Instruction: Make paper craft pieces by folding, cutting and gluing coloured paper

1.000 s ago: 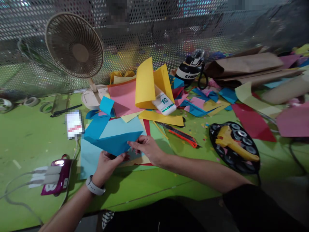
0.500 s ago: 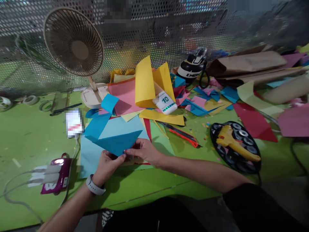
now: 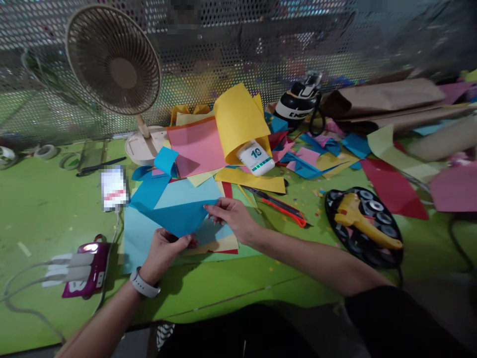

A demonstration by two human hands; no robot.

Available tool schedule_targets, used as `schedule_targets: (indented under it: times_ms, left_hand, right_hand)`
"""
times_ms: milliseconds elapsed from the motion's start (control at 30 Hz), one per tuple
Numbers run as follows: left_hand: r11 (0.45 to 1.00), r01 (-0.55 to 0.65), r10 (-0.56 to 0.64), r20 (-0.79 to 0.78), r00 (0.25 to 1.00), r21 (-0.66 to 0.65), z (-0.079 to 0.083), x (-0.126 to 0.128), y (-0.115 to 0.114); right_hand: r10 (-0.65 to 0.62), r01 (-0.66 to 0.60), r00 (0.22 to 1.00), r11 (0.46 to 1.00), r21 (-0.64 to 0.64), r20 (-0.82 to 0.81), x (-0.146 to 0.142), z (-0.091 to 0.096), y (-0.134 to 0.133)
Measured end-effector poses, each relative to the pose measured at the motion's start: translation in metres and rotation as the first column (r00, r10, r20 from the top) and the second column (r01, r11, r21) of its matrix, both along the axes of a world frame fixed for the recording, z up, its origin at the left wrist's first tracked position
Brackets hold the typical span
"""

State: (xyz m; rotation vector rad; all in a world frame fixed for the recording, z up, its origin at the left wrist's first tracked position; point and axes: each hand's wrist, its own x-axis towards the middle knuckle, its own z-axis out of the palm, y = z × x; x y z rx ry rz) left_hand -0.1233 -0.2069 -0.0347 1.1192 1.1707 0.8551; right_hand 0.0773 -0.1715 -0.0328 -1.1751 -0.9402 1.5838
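A folded blue sheet of paper (image 3: pixel 181 219), roughly triangular, is held up between both hands over the table. My left hand (image 3: pixel 169 247) pinches its lower corner between thumb and fingers. My right hand (image 3: pixel 233 216) is closed on the edge near the upper right corner. Beneath lie stacked sheets, among them a light blue sheet (image 3: pixel 139 243) on the left, with cream, red and green edges showing. Another blue piece of paper (image 3: pixel 151 193) rests just behind the folded one. The fingers under the folded paper are partly hidden.
A fan (image 3: pixel 122 74) stands at the back left, near a lit phone (image 3: pixel 114 188) and a purple power strip (image 3: pixel 87 268) with cables. To the right lie an orange cutter knife (image 3: pixel 281 209) and a black tray (image 3: pixel 363 226) with a yellow tool (image 3: pixel 367 223). Yellow paper (image 3: pixel 242 119) curls behind.
My right hand has moved up and right along the paper's edge, from the bottom corner to the upper right corner. The left hand stays near the bottom. The yellow paper behind has bent over.
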Motion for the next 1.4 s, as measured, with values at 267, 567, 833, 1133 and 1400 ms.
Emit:
schedule_targets:
  times_ms: [267,567,833,1133,1400]
  left_hand:
    - [0.997,-0.077,0.076,0.080,0.994,0.010,0.001,0.000,0.002]
    - [0.998,-0.055,0.055,0.013,0.998,0.026,-0.001,0.006,-0.001]
    - [0.999,-0.040,0.040,0.023,0.999,0.000,0.002,0.004,0.000]
    - [0.999,-0.037,0.035,0.078,0.996,0.015,0.004,0.001,-0.001]
    - [0.999,-0.040,0.040,0.047,0.998,0.003,0.001,0.003,0.000]
  right_hand:
    - [-0.165,0.162,0.982,0.986,-0.034,-0.092,0.017,0.004,0.019]
    - [0.203,-0.207,0.977,0.976,-0.065,-0.058,-0.014,0.001,-0.015]
    - [0.071,-0.079,0.992,0.995,-0.068,-0.108,-0.005,0.007,-0.005]
    - [-0.177,0.167,0.968,0.984,-0.068,-0.176,0.022,0.008,0.025]
    - [0.178,-0.183,0.982,0.981,-0.059,-0.069,0.002,0.008,0.000]
